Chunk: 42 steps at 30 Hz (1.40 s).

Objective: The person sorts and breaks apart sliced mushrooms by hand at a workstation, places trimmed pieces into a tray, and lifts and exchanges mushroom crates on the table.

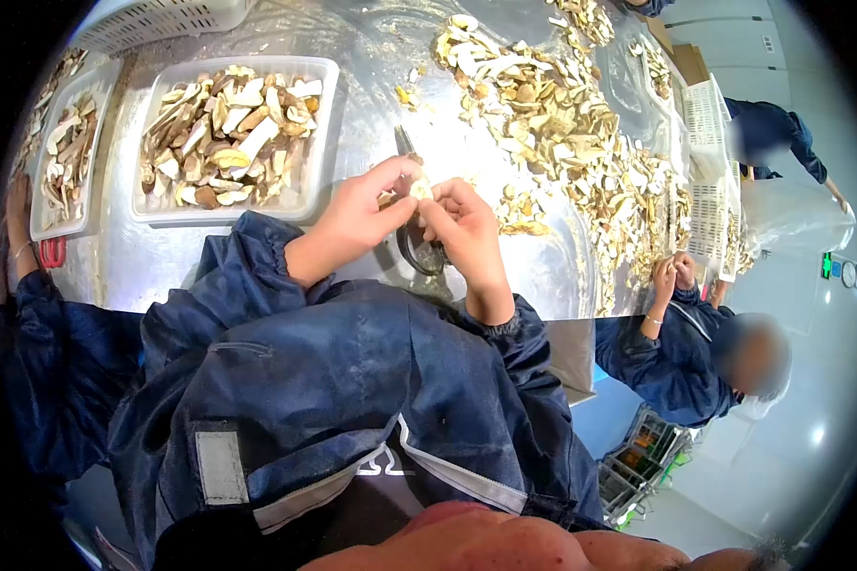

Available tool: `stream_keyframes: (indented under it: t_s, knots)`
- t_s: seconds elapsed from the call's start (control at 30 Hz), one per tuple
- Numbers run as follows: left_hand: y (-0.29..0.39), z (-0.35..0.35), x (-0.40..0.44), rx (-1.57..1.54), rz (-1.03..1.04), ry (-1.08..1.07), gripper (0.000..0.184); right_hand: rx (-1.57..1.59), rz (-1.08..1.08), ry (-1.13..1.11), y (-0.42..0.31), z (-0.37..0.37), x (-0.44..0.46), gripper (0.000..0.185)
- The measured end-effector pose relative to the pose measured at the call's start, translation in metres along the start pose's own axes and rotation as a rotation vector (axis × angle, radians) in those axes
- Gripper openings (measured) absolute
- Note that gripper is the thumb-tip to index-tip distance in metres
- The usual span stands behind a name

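"Navy sleeves (219,255), gathered at the cuffs, reach in from both sides. How are the hands set?"

"They meet over the metal table (548,278). The left hand (355,215) slants up and rightward, fingers bent, thumb stretched toward the other."

"And the right?"

"The right hand (468,231) points up and leftward, wrist lowest, fingers curled so that their tips come up against the left's."

"Holding anything?"

"Both are closed in a fingertip pinch on a small pale mushroom piece (420,189), right between them. The fingers cover much of it, so I can't tell its full shape."

"What lies below?"

"A black loop handle (417,257), beneath and between the wrists. A narrow dark tip (404,142) shows past the fingers; whether it's the same tool, I can't tell."

"And around?"

"A translucent plastic tray (325,133) of sliced mushrooms (229,143) stands beyond the left forearm. Rightward, a loose heap of slices (552,124) spreads toward a co-worker's hands (674,274)."
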<state>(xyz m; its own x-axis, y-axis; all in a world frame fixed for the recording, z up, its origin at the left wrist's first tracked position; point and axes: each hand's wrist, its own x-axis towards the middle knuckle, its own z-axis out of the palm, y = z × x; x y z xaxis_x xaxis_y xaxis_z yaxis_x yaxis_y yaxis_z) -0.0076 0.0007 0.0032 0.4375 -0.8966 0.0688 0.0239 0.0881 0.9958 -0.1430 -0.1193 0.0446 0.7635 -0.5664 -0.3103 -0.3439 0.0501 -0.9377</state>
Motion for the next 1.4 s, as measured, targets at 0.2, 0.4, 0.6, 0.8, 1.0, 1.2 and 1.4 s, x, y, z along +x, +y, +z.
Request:
stream_keyframes:
  t_s: [0.2, 0.4, 0.6, 0.8, 1.0, 1.2, 1.4]
  knots:
    - [0.010, -0.001, -0.002, 0.086, -0.033, -0.076, 0.033, -0.354, -0.109, 0.112, 0.001, 0.006, -0.001, 0.017]
    - [-0.010, 0.000, 0.003, -0.095, -0.035, -0.090, 0.033, -0.347, -0.151, 0.071, 0.003, 0.001, -0.002, 0.014]
    - [0.000, -0.004, 0.003, -0.187, -0.198, -0.060, 0.033, -0.112, 0.025, 0.073, -0.011, -0.003, -0.004, 0.014]
    - [0.009, -0.007, 0.005, -0.365, -0.304, -0.110, 0.030, -0.204, -0.076, 0.216, 0.002, -0.011, 0.003, 0.029]
    - [0.009, -0.007, 0.006, -0.400, -0.381, -0.112, 0.020, -0.495, -0.059, 0.197, 0.008, -0.037, 0.001, 0.035]
    - [0.011, -0.007, 0.006, -0.392, -0.420, -0.125, 0.017, -0.858, -0.308, 0.659, 0.005, -0.083, 0.032, 0.028]
    - [0.010, -0.009, 0.009, -0.463, -0.417, -0.111, 0.011, -1.103, -0.417, 0.646, 0.027, -0.117, 0.063, 0.027]
